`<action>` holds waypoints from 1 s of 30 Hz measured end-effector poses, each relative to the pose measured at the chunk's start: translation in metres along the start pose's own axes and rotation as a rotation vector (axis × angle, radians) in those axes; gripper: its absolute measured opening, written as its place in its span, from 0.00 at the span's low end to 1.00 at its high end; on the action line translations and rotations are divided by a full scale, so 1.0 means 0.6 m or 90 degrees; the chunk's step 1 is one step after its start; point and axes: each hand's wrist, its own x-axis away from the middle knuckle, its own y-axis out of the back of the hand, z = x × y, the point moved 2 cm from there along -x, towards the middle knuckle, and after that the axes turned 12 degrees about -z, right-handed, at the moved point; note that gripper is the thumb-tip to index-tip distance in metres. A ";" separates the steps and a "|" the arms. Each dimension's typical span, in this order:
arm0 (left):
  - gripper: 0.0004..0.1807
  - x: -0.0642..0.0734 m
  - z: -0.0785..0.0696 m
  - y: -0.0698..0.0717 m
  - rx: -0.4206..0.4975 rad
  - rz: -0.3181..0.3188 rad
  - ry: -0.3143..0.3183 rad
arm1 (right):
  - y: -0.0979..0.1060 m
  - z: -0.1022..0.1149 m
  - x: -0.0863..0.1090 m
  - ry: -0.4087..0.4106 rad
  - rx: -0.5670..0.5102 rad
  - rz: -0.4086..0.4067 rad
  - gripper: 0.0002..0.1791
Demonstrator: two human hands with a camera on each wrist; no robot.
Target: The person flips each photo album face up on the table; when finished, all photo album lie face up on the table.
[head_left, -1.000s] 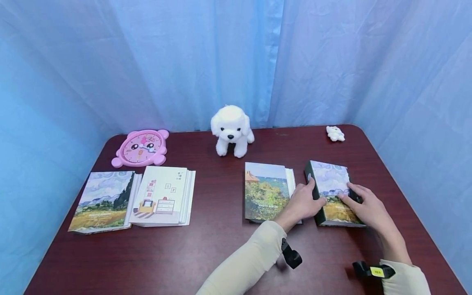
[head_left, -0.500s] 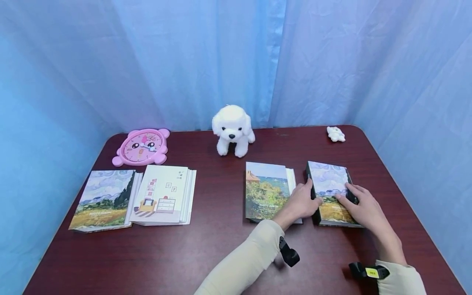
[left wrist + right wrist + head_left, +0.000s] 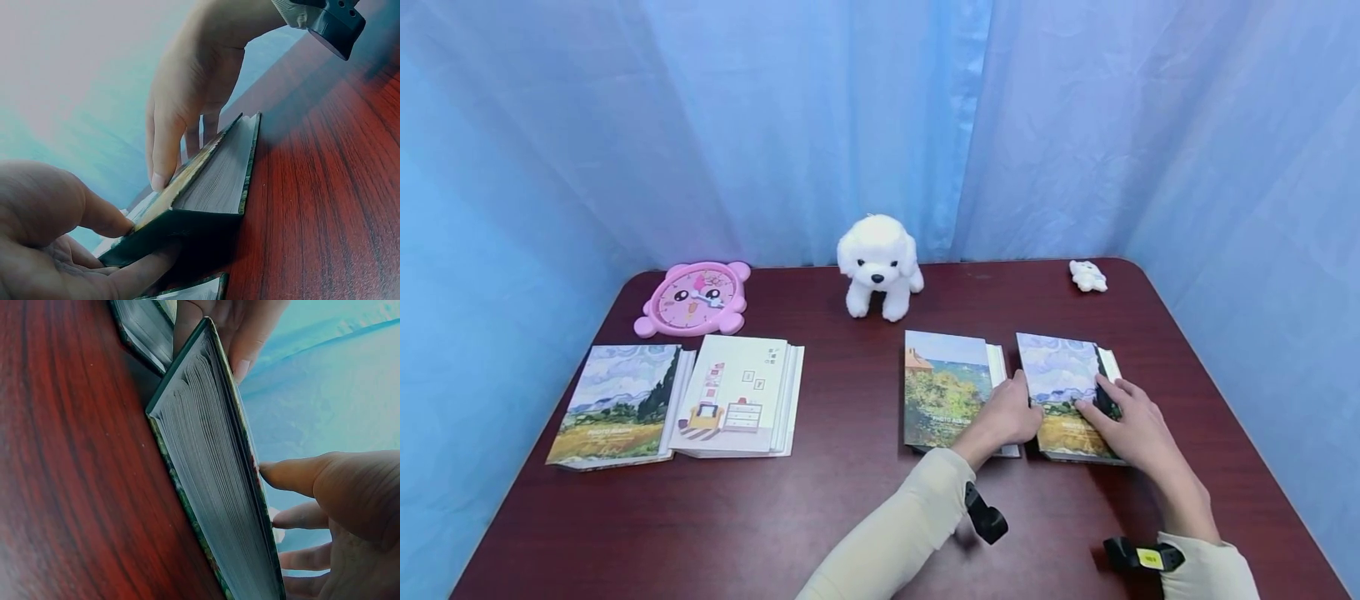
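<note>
My left hand [image 3: 1009, 412] is at the spine of the rightmost photo album [image 3: 1060, 379], which has a painted wheat-field cover. In the left wrist view its thumb sits on the cover's edge and a finger reaches under along the dark spine [image 3: 181, 228]. Fairly straight fingers of my right hand [image 3: 1131, 421] rest on the cover and its right edge. White pages [image 3: 200, 444] face the right wrist camera, and the cover leans over askew. Just left lies another photo album [image 3: 947, 392] with a seaside-house cover, partly hidden by my left hand.
On the left side of the dark red table [image 3: 850, 517] lie a wheat-field album [image 3: 613, 400] and a cream album [image 3: 730, 392], overlapping slightly. Behind them is a pink clock [image 3: 696, 297]. A white plush dog [image 3: 878, 267] and a tiny white toy [image 3: 1087, 276] stand farther back.
The rightmost album's cover has shifted left, hiding its spine from the head view and baring pages at its right. Both hands stay on it; the right has moved slightly left with it.
</note>
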 end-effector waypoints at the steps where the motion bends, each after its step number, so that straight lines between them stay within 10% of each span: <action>1: 0.36 0.000 0.000 -0.001 0.003 -0.001 0.004 | 0.000 0.000 0.000 0.000 0.000 0.000 0.42; 17: 0.35 0.003 -0.005 0.020 -0.069 -0.035 -0.024 | 0.001 0.006 -0.011 0.017 0.040 0.021 0.42; 23: 0.28 0.012 -0.009 0.068 -0.122 -0.026 -0.097 | 0.022 0.046 -0.036 0.027 0.033 0.008 0.43; 30: 0.32 0.020 0.024 0.157 -0.159 0.038 -0.035 | 0.048 0.121 -0.081 0.065 -0.020 -0.015 0.42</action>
